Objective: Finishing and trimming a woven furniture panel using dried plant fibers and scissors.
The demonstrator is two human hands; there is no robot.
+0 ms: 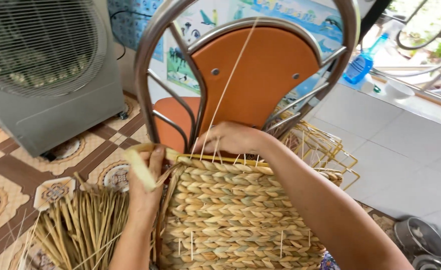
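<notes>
— What was each hand doing at the basket?

— The left hand was closed round a thick, pale strand of dried fibre, thumb and fingers pinching it at the near-left corner of the woven basket. The right hand lay curled over the basket's top rim, fingers bent down on the far side; a thin pale strip rose from just beside it, but I could not tell whether the fingers actually gripped that strip.

— And where was the basket itself?

— Directly in front of the person, between the two forearms, its braided side facing the camera. A yellow wire frame showed along its top edge and stuck out at the right. It stood against the back of an orange chair with a bent metal tube frame.

— What lay around it?

— A bundle of loose dried stalks on the patterned tile floor at the left, a grey fan unit beyond it, and metal pots at the floor's lower right corner. A blue spray bottle stood on the white ledge behind the chair.
</notes>
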